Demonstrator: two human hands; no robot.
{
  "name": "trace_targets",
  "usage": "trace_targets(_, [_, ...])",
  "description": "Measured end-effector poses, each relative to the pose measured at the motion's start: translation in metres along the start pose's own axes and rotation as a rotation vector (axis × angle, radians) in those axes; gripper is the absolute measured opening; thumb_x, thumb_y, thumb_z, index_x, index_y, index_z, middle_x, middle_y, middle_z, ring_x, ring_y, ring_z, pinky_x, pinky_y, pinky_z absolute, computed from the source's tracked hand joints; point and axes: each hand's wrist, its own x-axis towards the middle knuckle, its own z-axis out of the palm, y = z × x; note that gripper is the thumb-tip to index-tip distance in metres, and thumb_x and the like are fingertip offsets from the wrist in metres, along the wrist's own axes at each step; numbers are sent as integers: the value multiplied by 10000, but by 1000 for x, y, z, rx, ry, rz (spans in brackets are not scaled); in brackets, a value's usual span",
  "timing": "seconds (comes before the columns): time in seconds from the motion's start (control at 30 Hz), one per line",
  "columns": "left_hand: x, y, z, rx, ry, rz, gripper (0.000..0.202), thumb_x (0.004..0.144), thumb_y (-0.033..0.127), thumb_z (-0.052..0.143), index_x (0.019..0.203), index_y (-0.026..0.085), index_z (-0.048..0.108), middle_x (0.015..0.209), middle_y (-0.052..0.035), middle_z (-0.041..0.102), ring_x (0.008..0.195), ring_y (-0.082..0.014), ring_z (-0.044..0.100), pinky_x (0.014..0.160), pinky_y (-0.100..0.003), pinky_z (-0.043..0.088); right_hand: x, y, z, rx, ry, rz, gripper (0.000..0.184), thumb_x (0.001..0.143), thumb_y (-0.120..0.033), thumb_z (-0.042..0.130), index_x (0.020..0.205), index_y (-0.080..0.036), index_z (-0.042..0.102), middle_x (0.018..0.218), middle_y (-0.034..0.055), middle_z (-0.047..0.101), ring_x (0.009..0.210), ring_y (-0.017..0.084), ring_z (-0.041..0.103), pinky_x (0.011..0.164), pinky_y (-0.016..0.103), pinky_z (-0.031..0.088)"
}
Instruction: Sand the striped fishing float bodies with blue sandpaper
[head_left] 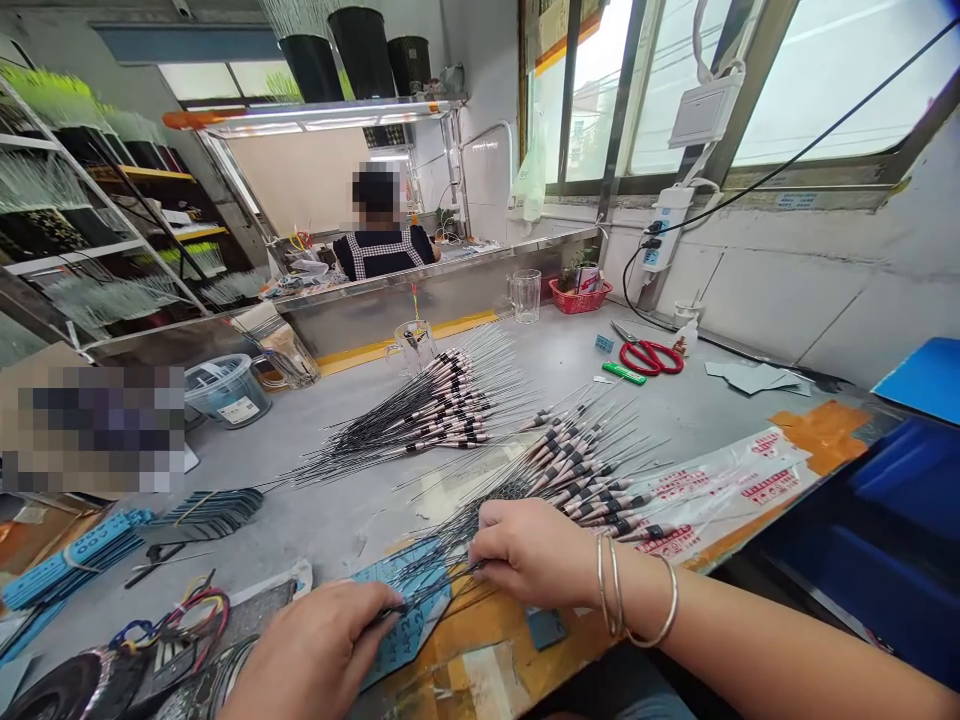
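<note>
My left hand (pixel 322 640) is closed in a pinch on a thin dark stem, over a blue sheet with printed letters (pixel 397 650) at the table's front edge. Just to its right, my right hand (pixel 517 550) has its fingers pressed together around thin black stems of fishing floats; how many is hidden. Beyond that hand lies a pile of pink-and-black fishing floats (pixel 577 470), their thin ends fanning right. A second pile of similar floats (pixel 450 400) rests farther back, its black stems pointing left. A small blue piece (pixel 546 628) sits below my right wrist.
Red-handled scissors (pixel 651 357), a green box cutter (pixel 624 373) and a glass mug (pixel 525 296) stand toward the back. On the left are a clear tub (pixel 229 392), bundled blue strips (pixel 75 560) and a motor-like device with wires (pixel 82 685). A person (pixel 379 225) sits beyond the partition.
</note>
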Motion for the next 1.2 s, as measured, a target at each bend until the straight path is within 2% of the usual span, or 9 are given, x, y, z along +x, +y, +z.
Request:
trace_targets(0.23, [8,10,2,-15,10,14,239,880,269,480,920,322,710,853,35,759,801,-189,722,687,-258,537,14,-6,6,98,48,-46,166,891,-301,593,961,-214,716,815,11,597,774,133,555,604,222,350])
trace_targets(0.43, [13,13,5,-24,5,12,229,899,310,469,935,321,695,889,45,757,835,-202,719,707,-300,546,-2,7,-5,20,21,-8,145,890,-306,597,896,-202,699,817,8,575,751,131,538,580,232,320])
trace_targets(0.73, [21,19,8,-59,-9,33,229,908,297,456,931,308,684,891,35,749,847,-194,709,730,-303,541,-23,25,-15,23,14,49,140,889,-271,588,927,-203,705,875,26,614,787,144,573,646,237,371])
trace_targets(1.03, [34,33,8,-87,-29,29,244,897,272,440,918,282,683,869,12,744,831,-214,702,728,-339,542,-24,21,-12,-55,-9,76,163,888,-270,553,822,-191,679,849,27,609,733,145,563,594,245,334])
trace_targets(1.2, [39,39,9,-99,-37,44,257,903,250,425,936,269,680,872,-6,738,836,-223,692,739,-363,539,-26,24,-11,40,61,16,174,913,-293,544,913,-208,695,854,24,614,778,142,574,640,238,363])
